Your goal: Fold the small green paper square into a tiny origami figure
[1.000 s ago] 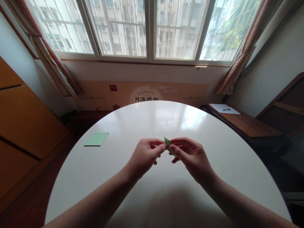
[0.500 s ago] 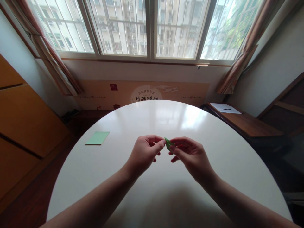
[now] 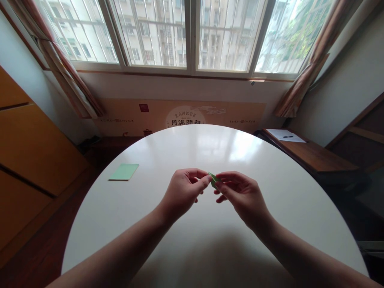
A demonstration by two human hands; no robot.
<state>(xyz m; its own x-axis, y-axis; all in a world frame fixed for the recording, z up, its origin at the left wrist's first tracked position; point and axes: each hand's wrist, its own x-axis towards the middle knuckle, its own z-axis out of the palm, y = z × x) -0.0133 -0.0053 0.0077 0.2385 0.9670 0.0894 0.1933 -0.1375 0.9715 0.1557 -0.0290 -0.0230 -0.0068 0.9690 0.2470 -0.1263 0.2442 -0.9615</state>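
A small folded piece of green paper [image 3: 213, 180] is pinched between my two hands, above the middle of the white table. My left hand [image 3: 187, 187] grips its left edge with thumb and index finger. On the other side, my right hand [image 3: 238, 188] has its thumb against the front of the paper and fingers behind. The fingertips cover part of the paper, so its full folded shape is hidden. Off to the left lies a flat light-green square of paper [image 3: 124, 172], which may be a stack of sheets, apart from both hands.
The round white table [image 3: 102, 224] has a curved far edge before a printed panel [image 3: 120, 116] under the window. At right, a wooden side table [image 3: 324, 156] holds a white sheet [image 3: 276, 134] and a pen [image 3: 288, 137]. A wooden cabinet [image 3: 33, 156] stands left.
Both hands keep their pinch on the folded green paper, which has tilted slightly. The view has shifted a little; the light-green square lies where it was.
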